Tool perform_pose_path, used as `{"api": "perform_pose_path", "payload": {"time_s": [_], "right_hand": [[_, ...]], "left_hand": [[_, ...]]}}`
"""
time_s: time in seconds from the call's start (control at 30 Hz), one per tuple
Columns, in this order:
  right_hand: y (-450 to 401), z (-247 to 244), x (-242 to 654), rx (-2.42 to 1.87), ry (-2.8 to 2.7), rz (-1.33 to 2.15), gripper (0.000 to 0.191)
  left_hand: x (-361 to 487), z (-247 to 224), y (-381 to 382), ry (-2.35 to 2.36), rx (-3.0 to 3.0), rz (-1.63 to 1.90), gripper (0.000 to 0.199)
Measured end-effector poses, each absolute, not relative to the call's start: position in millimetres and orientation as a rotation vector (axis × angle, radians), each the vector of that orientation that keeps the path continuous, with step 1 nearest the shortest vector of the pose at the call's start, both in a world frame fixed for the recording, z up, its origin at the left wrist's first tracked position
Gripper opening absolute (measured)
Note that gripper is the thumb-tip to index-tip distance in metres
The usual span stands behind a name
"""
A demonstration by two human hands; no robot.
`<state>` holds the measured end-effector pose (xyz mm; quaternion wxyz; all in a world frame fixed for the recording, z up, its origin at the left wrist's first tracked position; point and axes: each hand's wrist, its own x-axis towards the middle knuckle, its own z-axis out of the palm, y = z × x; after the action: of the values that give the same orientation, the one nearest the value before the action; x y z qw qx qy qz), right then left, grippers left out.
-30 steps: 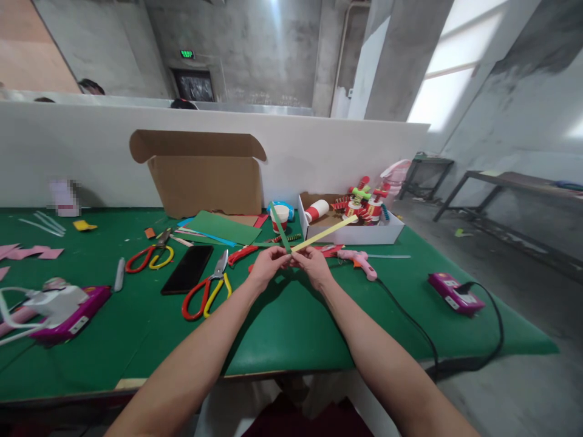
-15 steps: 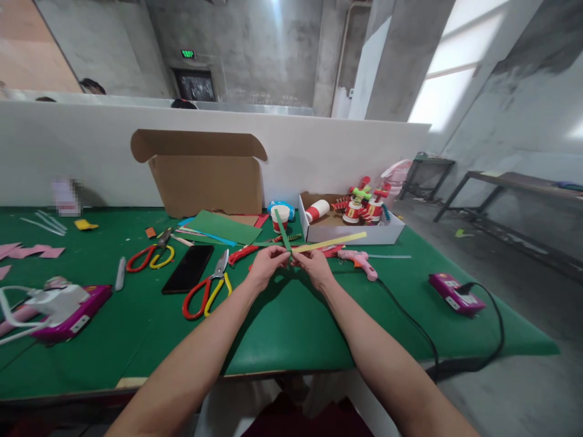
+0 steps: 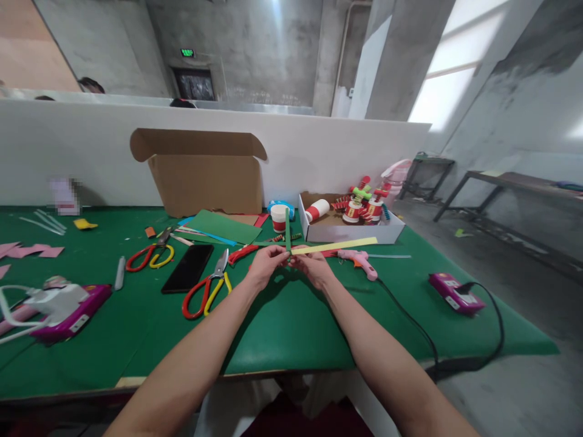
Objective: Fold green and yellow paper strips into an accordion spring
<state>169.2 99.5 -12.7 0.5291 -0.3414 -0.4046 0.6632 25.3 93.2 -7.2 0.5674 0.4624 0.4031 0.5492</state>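
Note:
A green paper strip stands upright from between my fingertips, and a yellow paper strip reaches out to the right from the same spot. My left hand pinches the joined ends from the left. From the other side my right hand closes on the same ends, its fingers partly overlapping the yellow strip. The exact fold between the fingertips is too small to make out. Just behind the strips is a red and white paper cup. A pink glue gun lies to the right of my right hand.
Two pairs of scissors and a black phone lie left. A white box holds paper figures. Purple power sockets sit at both sides; a cable hangs over the front edge. An open cardboard box stands behind.
The green strip has swung from leaning left to nearly upright. The yellow strip has turned lower and extends farther right. My right hand's fingers have shifted slightly around the joined ends.

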Motion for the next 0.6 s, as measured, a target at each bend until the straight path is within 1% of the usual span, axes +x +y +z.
{"api": "perform_pose_path", "payload": {"time_s": [0.4,0.6], "right_hand": [[96.3,-9.3,166.7,-0.825,-1.045,1.538,0.041],[97.4,-9.8,167.9,-0.852,-1.087,1.513,0.039]], "left_hand": [[24.6,-6.4,93.5,1.010,1.082,1.273,0.041],[27.0,-11.2,94.3,0.946,1.027,1.346,0.029]]}}
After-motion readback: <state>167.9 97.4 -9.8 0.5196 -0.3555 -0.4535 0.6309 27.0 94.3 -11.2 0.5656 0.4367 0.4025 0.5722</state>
